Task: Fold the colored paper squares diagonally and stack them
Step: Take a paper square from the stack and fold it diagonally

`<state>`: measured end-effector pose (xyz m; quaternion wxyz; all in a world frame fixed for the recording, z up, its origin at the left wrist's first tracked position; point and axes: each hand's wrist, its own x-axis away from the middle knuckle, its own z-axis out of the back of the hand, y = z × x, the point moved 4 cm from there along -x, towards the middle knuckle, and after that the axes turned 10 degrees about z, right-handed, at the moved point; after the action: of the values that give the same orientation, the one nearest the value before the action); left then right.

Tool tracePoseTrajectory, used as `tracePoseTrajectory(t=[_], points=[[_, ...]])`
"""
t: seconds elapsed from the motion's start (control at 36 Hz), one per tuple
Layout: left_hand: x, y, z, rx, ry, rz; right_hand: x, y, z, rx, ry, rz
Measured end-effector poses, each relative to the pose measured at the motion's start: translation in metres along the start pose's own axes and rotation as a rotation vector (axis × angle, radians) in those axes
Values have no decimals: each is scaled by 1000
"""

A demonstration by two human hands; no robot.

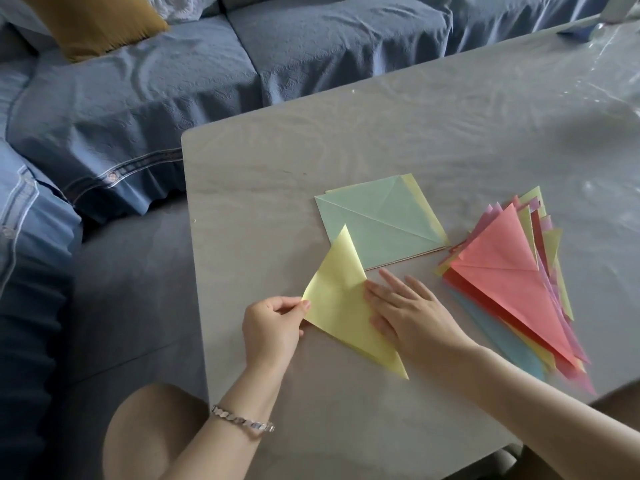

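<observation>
A yellow sheet, thin, matte and partly folded into a triangle, lies at the near left of the grey table. The left hand pinches its left corner, while the right hand presses it down with straight fingers. It is best to match the corners exactly before sweeping along the fold. Just beyond sits a green-topped stack of squares, and to the right a fanned pile of folded triangles, pink on top

Head-worn, wide-angle; looking forward and down, close over the worktop, blue sofa beyond.
</observation>
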<state>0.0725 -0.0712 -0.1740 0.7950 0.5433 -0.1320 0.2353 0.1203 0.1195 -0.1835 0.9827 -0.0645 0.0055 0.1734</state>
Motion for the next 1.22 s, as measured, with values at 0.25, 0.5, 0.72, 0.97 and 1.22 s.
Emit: tracePoseTrajectory(t=[0.25,0.5,0.72,0.97,1.22], points=[[-4,-4,-1,24,-16,33,-67,20,0,-53,-83,-45],[-4,-3,0,30,-28,37,-93,33,2,-120,-132,-98],[-6,-5,-1,37,-16,26,-56,37,-1,-251,-245,43],[-4,-4,0,36,-25,16,9,18,1,-341,-361,146],[-1,-3,0,78,-21,47,31,12,12,-596,-309,75]])
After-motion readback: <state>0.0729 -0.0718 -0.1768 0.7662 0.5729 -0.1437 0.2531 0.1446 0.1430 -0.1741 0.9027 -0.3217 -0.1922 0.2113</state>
